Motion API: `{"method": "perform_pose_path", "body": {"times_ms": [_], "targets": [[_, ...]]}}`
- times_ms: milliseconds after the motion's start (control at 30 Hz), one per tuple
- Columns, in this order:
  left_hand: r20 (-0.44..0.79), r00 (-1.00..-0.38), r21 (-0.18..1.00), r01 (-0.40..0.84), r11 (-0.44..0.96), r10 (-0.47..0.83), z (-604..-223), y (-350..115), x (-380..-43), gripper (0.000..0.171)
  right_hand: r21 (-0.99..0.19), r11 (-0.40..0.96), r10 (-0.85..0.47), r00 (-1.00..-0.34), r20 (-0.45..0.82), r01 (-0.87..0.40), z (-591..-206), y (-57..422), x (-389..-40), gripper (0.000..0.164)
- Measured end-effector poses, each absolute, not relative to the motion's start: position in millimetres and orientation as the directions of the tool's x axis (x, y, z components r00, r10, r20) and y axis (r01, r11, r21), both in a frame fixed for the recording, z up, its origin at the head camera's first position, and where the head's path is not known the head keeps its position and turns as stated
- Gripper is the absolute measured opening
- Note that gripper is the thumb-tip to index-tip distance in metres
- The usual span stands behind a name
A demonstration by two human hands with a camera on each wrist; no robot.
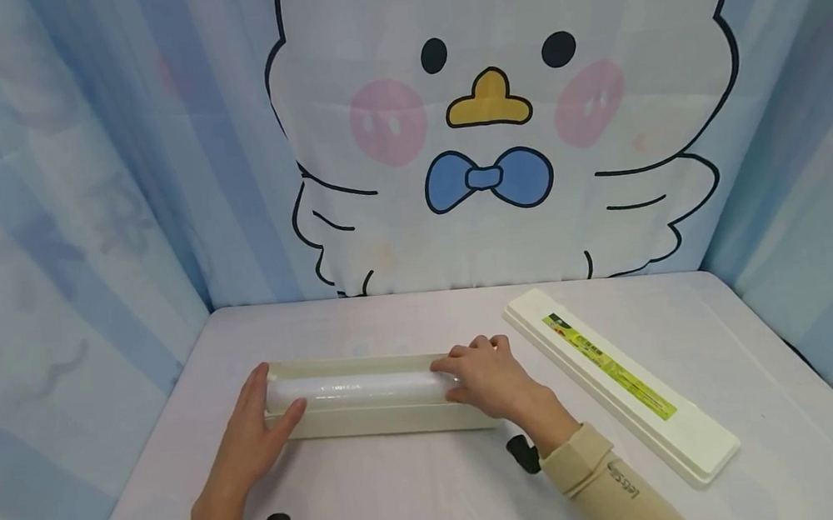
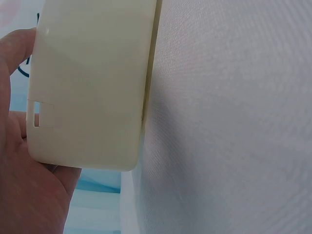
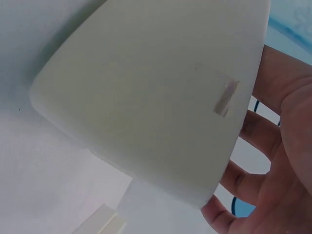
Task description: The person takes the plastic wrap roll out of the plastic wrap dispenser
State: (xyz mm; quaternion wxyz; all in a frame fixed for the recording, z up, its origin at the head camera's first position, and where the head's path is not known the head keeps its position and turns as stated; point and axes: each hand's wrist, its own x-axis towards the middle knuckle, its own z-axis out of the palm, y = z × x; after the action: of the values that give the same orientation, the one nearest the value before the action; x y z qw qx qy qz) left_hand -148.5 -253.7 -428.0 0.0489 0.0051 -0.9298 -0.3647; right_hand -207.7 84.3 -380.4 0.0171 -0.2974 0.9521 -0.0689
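A long cream box (image 1: 394,419) lies lengthwise with its top uncovered. Inside it is a shiny translucent roll of plastic wrap (image 1: 369,388). My left hand (image 1: 253,443) grips the box's left end, thumb over the front rim and fingers around the end. In the left wrist view, a small slot shows in the cream wall (image 2: 92,87) beside the fingers. At the other end my right hand (image 1: 491,378) reaches over the rim, its thumb and fingers pinching the right end of the roll. From the right wrist, the box wall (image 3: 146,97) hides those fingertips.
A long cream lid (image 1: 617,383) with a yellow-green label lies slanted on the white table (image 1: 395,505), to the right of the box. Blue patterned curtains (image 1: 64,202) stand on both sides, and a cloth with a cartoon figure (image 1: 520,242) hangs behind.
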Motion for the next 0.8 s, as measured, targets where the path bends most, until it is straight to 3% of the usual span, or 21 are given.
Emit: {"method": "perform_pose_path", "body": {"times_ms": [533,800], "targets": [[0.098,-0.995,0.67,0.038,0.741,-0.037,-427,-254,-148,0.09,-0.178,0.702,-0.684,-0.722,0.102,-0.69,-373,95,-207,0.04],[0.104,-0.994,0.674,0.047,0.737,-0.032,-427,-253,-147,0.09,-0.273,0.684,-0.674,-0.729,0.118,-0.677,-372,99,-204,0.038]]}}
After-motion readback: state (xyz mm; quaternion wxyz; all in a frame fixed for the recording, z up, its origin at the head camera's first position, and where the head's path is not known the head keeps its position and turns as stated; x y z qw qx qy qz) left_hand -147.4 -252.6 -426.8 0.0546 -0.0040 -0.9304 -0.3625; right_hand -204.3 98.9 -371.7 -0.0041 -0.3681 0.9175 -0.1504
